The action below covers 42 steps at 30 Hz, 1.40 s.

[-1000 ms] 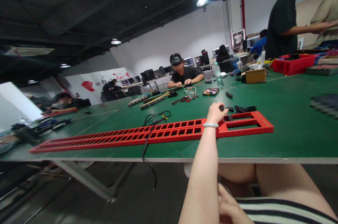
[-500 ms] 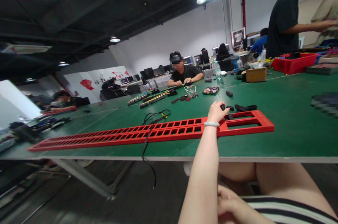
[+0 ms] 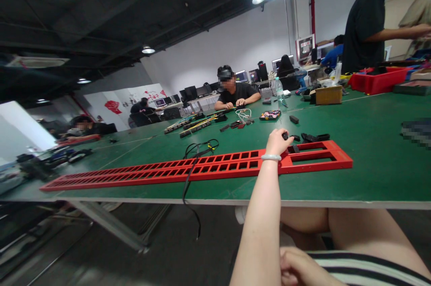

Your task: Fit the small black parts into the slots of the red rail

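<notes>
My left hand [image 3: 278, 142], with a pale bracelet [image 3: 271, 157] at the wrist, is over the right part of a long red slotted frame [image 3: 232, 168]. Its fingers are closed around a small black part [image 3: 285, 136], mostly hidden by the hand. Beside the fingers, a black block [image 3: 295, 148] sits at the frame's opening. Black pieces [image 3: 314, 137] lie just behind the frame. My right hand [image 3: 298, 264] rests low on my lap with curled fingers, partly hidden behind my left forearm. What it holds, if anything, cannot be seen.
A black cable [image 3: 187, 182] crosses the frame and hangs over the table edge. Farther back are a black block [image 3: 294, 119], a bottle [image 3: 279, 90], wired strips [image 3: 198, 129], a cardboard box [image 3: 328, 96] and a red bin [image 3: 379, 81]. A co-worker [image 3: 235, 93] sits opposite.
The whole view has shifted slightly. My left hand stays closed at the same spot on the red frame, and my right hand has sunk a little lower on my lap.
</notes>
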Motion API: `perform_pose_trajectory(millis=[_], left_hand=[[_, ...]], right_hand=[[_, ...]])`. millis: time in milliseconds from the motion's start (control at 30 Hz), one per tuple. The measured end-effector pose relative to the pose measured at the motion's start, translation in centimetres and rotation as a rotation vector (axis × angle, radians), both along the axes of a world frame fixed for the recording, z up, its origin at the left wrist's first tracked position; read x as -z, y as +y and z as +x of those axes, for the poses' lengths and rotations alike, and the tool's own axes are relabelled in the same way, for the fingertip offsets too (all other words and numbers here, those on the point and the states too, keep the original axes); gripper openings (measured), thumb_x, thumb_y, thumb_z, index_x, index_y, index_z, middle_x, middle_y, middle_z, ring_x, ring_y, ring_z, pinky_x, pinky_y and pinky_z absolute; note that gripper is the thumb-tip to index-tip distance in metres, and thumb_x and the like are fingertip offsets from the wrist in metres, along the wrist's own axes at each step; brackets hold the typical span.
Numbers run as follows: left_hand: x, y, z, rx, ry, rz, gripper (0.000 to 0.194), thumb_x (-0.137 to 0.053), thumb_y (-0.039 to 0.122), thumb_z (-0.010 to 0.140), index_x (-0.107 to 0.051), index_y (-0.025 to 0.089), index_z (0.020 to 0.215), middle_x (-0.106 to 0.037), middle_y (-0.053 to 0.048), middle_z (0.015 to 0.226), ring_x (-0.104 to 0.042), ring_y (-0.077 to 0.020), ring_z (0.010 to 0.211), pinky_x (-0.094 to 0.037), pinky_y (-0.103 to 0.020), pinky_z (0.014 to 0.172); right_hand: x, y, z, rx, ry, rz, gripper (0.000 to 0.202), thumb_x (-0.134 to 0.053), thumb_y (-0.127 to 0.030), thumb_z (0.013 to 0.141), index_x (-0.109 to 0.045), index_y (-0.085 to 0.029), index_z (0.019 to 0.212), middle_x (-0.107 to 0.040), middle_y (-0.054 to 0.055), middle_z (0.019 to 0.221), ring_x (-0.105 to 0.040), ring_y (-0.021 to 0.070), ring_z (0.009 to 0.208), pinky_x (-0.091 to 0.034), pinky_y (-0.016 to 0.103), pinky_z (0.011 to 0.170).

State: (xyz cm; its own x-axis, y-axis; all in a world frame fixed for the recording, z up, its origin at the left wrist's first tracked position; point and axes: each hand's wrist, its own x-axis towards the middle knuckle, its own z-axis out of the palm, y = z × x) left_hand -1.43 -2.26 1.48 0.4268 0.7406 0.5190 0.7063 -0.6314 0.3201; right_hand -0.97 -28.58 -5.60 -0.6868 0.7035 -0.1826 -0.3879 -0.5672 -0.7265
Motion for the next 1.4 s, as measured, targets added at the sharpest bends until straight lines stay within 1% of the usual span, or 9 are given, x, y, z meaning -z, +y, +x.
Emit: perform_pose_trajectory(millis=[67,167,300,400,467,600,700,1067,1400], left_hand=[[-0.1,-0.3,0.1,0.008,0.009,-0.005,0.026,-0.056,0.038,0.070,-0.058,0.017,0.085,-0.054,-0.004,0.082,-0.051,-0.0141,0.077,-0.039,-0.024,0.074],[-0.2,-0.6,0.3,0.024,0.019,0.001,0.025,-0.055,0.037,0.071,-0.058,0.017,0.086,-0.054,-0.003,0.083,-0.050,-0.0135,0.077,-0.040,-0.024,0.074],[-0.4,-0.9,0.4,0.010,0.014,-0.015,0.025,-0.055,0.037,0.071,-0.058,0.018,0.086,-0.053,-0.003,0.081,-0.050,-0.0134,0.075,-0.040,-0.024,0.073],[-0.5,-0.9,0.5,0.016,0.008,-0.039,0.025,-0.057,0.036,0.069,-0.058,0.019,0.087,-0.053,-0.003,0.081,-0.050,-0.0134,0.074,-0.040,-0.024,0.072],[-0.5,-0.8,0.5,0.019,0.001,-0.038,0.025,-0.058,0.034,0.068,-0.058,0.019,0.088,-0.053,-0.003,0.081,-0.050,-0.0135,0.074,-0.040,-0.025,0.072],[-0.5,-0.6,0.6,0.036,0.007,0.000,0.026,-0.056,0.028,0.070,-0.056,0.017,0.093,-0.053,-0.005,0.084,-0.051,-0.0145,0.075,-0.041,-0.026,0.072],[-0.6,-0.5,0.5,0.041,0.031,0.012,0.026,-0.054,0.026,0.071,-0.055,0.015,0.095,-0.054,-0.006,0.086,-0.052,-0.0157,0.077,-0.041,-0.027,0.073],[-0.3,-0.4,0.6,0.008,0.094,0.029,0.026,-0.057,0.030,0.069,-0.050,0.014,0.088,-0.053,-0.007,0.086,-0.052,-0.0169,0.078,-0.041,-0.027,0.069],[-1.1,-0.8,0.4,0.067,0.096,-0.010,0.033,-0.064,0.034,0.062,-0.054,0.017,0.088,-0.053,-0.003,0.085,-0.052,-0.0147,0.078,-0.041,-0.025,0.071]], right_hand=[[-1.6,0.5,1.7,-0.032,-0.149,0.298,0.022,-0.052,-0.024,0.061,-0.034,-0.016,0.050,-0.028,-0.008,0.041,-0.022,0.0032,0.039,-0.017,0.017,0.041],[-6.3,1.8,5.1,0.089,-0.354,0.629,0.020,-0.053,-0.023,0.067,-0.037,-0.016,0.056,-0.035,-0.006,0.051,-0.029,0.0051,0.048,-0.023,0.018,0.046],[-11.6,7.1,9.7,0.448,-0.709,1.057,0.009,-0.050,-0.023,0.072,-0.045,-0.016,0.068,-0.045,-0.002,0.062,-0.039,0.0091,0.056,-0.031,0.020,0.052],[-12.6,13.2,12.2,0.768,-1.055,1.341,0.012,-0.053,-0.026,0.069,-0.051,-0.016,0.075,-0.049,0.002,0.070,-0.045,0.0137,0.065,-0.036,0.024,0.059],[-12.1,16.9,13.3,0.794,-1.160,1.450,0.026,-0.057,-0.028,0.066,-0.053,-0.015,0.089,-0.052,0.007,0.085,-0.048,0.0176,0.077,-0.039,0.028,0.067],[-10.4,21.3,14.2,0.609,-1.248,1.441,0.043,-0.062,-0.035,0.063,-0.053,-0.014,0.099,-0.056,0.009,0.091,-0.053,0.0172,0.074,-0.041,0.029,0.069],[-9.5,22.6,14.2,0.594,-1.236,1.348,0.040,-0.063,-0.034,0.062,-0.056,-0.015,0.096,-0.059,0.007,0.088,-0.055,0.0152,0.068,-0.043,0.027,0.066],[-6.9,24.2,14.9,0.632,-0.986,1.161,0.044,-0.063,-0.030,0.063,-0.053,-0.013,0.102,-0.061,0.008,0.091,-0.058,0.0145,0.072,-0.046,0.027,0.064],[-6.6,23.8,18.6,0.477,-0.961,1.041,0.045,-0.064,-0.029,0.061,-0.057,-0.011,0.101,-0.063,0.007,0.085,-0.058,0.0167,0.075,-0.047,0.026,0.065]])
